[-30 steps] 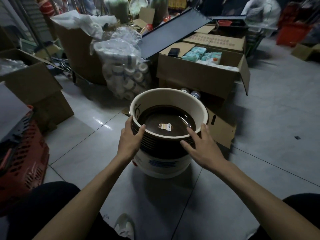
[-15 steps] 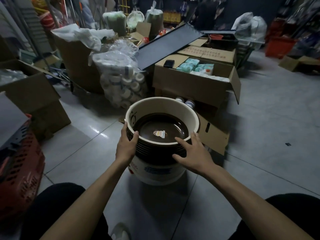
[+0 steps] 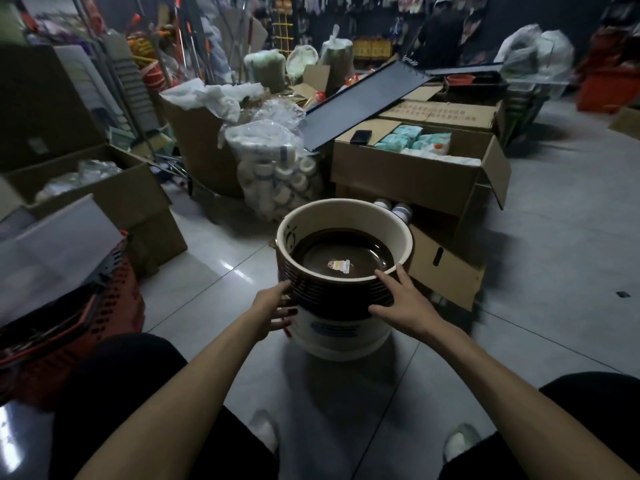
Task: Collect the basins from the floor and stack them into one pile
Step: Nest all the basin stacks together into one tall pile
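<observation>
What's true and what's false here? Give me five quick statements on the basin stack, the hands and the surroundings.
1. The left hand and the right hand both touch the stack of basins. True.
2. The stack rests on a red stool. False: it rests on a white container.
3. A sticker lies inside the top basin. True.
4. The red basket sits right of the stack. False: the red basket sits to its left.
5. The cardboard box behind holds teal packs. True.
</observation>
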`<state>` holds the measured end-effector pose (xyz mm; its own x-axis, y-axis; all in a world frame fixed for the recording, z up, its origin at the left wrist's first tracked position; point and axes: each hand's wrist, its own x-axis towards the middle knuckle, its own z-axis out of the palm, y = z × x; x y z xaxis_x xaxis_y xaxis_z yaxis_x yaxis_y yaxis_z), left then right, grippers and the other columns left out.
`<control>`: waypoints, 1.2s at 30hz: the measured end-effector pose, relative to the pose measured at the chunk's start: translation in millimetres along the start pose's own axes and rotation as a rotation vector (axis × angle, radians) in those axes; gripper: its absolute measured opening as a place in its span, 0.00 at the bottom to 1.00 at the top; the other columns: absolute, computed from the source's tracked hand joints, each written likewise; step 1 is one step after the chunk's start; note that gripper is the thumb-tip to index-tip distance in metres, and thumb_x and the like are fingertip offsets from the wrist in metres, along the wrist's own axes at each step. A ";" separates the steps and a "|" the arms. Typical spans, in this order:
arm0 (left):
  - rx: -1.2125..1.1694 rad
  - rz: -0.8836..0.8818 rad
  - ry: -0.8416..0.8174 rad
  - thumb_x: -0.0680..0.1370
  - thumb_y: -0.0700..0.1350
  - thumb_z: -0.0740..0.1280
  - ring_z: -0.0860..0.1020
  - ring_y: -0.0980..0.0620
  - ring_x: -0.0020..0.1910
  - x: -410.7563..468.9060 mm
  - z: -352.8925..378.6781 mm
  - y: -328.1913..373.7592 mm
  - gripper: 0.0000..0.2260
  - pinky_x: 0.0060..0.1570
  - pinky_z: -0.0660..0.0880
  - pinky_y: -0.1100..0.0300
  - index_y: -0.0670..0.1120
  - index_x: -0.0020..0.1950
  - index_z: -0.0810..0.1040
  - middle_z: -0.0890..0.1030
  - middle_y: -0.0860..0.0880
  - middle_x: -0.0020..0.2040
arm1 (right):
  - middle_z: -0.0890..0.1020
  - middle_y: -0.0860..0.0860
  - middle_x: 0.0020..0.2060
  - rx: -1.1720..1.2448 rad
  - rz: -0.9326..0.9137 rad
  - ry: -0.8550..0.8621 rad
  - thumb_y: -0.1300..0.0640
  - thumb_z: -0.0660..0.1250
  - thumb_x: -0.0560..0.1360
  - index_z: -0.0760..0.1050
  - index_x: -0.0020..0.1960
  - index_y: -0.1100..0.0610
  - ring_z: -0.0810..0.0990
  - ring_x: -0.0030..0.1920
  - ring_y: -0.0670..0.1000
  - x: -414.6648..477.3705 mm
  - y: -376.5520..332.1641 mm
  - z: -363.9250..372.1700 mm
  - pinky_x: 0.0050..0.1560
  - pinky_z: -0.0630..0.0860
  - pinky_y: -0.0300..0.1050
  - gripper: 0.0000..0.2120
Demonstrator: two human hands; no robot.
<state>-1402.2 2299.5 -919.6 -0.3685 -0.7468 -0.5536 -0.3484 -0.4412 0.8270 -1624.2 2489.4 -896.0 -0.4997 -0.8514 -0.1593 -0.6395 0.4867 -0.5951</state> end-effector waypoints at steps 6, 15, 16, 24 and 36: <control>-0.023 -0.133 -0.012 0.80 0.61 0.65 0.85 0.43 0.54 15.6 -9.2 -36.3 0.21 0.50 0.82 0.50 0.45 0.59 0.80 0.86 0.42 0.55 | 0.64 0.50 0.79 0.185 -0.032 0.277 0.48 0.68 0.78 0.66 0.78 0.52 0.66 0.76 0.53 7.0 11.4 10.2 0.73 0.68 0.53 0.30; -0.096 -0.291 0.051 0.81 0.62 0.61 0.81 0.42 0.55 59.1 -19.7 -100.4 0.25 0.53 0.78 0.49 0.46 0.70 0.74 0.82 0.42 0.59 | 0.80 0.50 0.63 0.413 0.149 0.558 0.50 0.62 0.81 0.71 0.70 0.46 0.78 0.58 0.50 23.9 43.6 54.4 0.61 0.76 0.50 0.17; -0.134 -0.277 0.055 0.81 0.63 0.61 0.80 0.43 0.55 60.9 -16.9 -98.1 0.25 0.53 0.77 0.49 0.47 0.71 0.74 0.81 0.42 0.60 | 0.79 0.50 0.63 0.469 0.250 0.539 0.46 0.61 0.81 0.70 0.72 0.48 0.78 0.58 0.52 27.4 46.7 57.3 0.62 0.76 0.51 0.20; -0.454 -0.016 -0.025 0.75 0.69 0.66 0.80 0.46 0.58 54.1 27.3 -43.3 0.22 0.57 0.80 0.43 0.58 0.63 0.78 0.81 0.49 0.59 | 0.80 0.50 0.65 1.146 0.563 0.117 0.19 0.59 0.66 0.76 0.68 0.43 0.76 0.65 0.59 61.6 39.9 48.0 0.63 0.73 0.66 0.41; -0.190 0.035 -0.125 0.73 0.77 0.58 0.74 0.39 0.68 61.8 18.4 -49.3 0.40 0.65 0.74 0.36 0.57 0.80 0.64 0.72 0.43 0.73 | 0.83 0.54 0.51 1.387 0.498 -0.006 0.24 0.53 0.75 0.80 0.52 0.45 0.78 0.56 0.60 53.9 4.8 50.4 0.62 0.72 0.68 0.28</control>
<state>-1423.7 2284.3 -996.4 -0.4857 -0.7010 -0.5223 -0.1691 -0.5108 0.8429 -1624.8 2436.0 -947.2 -0.4907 -0.6588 -0.5703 0.6545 0.1534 -0.7404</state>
